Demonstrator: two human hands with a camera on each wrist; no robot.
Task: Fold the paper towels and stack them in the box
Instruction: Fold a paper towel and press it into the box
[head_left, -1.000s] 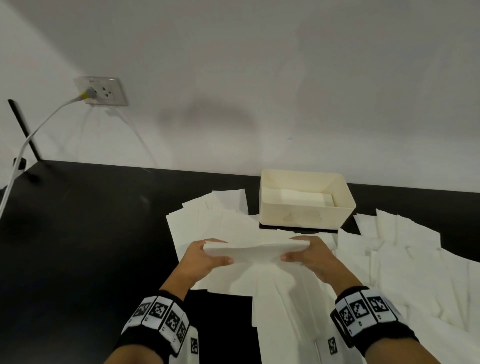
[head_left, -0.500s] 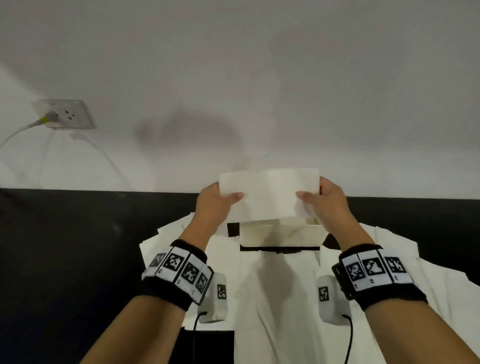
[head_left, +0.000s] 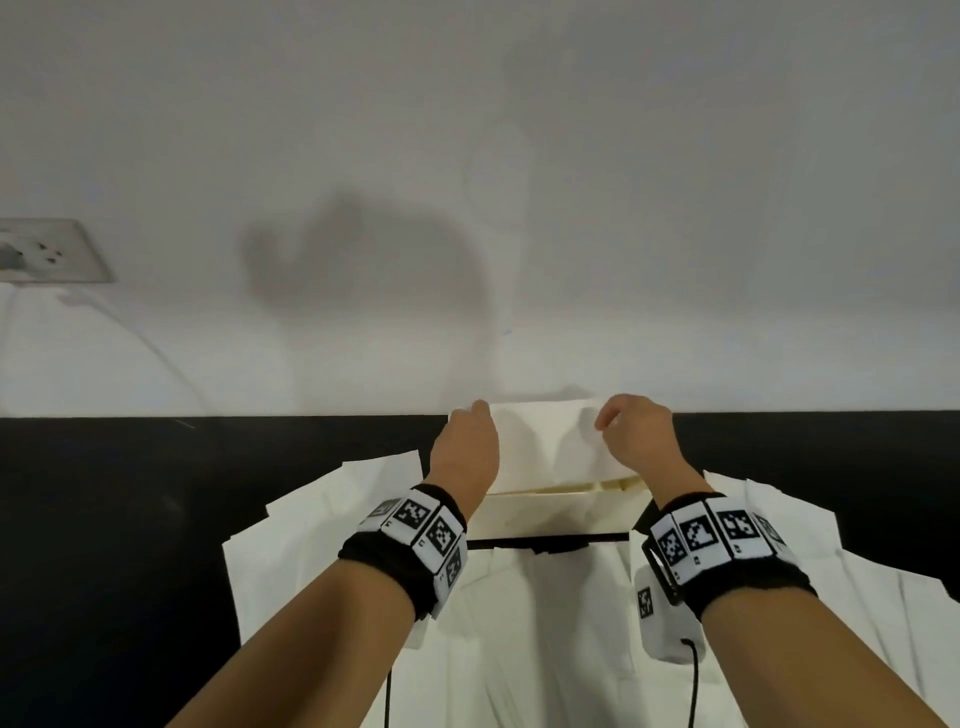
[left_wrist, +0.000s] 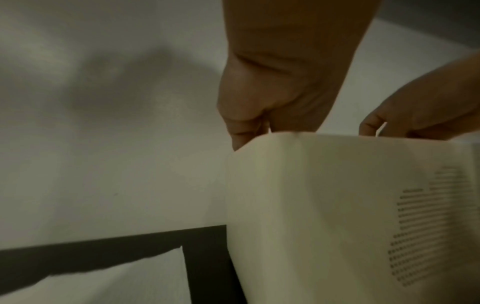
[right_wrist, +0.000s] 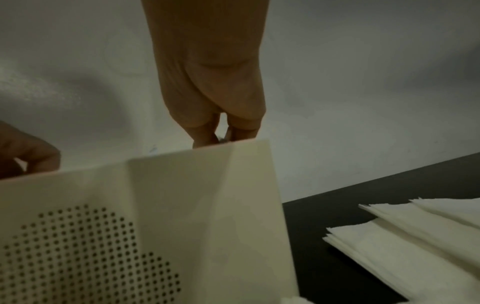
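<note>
A folded white paper towel (head_left: 545, 441) lies across the top of the cream box (head_left: 550, 514) at the back of the black table (head_left: 130, 519). My left hand (head_left: 470, 418) grips the towel's left end with fingers curled down. At the right end my right hand (head_left: 613, 421) pinches it. In the left wrist view the left hand (left_wrist: 272, 92) dips behind the rim of the box (left_wrist: 337, 205), so its fingertips are hidden. The right wrist view shows the right hand (right_wrist: 215, 92) reaching down behind the perforated box wall (right_wrist: 155, 205).
Several unfolded paper towels (head_left: 337, 519) are spread over the table in front of and beside the box, with more on the right (right_wrist: 415, 236). A white wall stands just behind the box. A wall socket (head_left: 47, 252) with a cable sits far left.
Both hands carried the folded towel up from the pile, forward, then down onto the box opening. It now sits lower and flatter than half a second ago.
</note>
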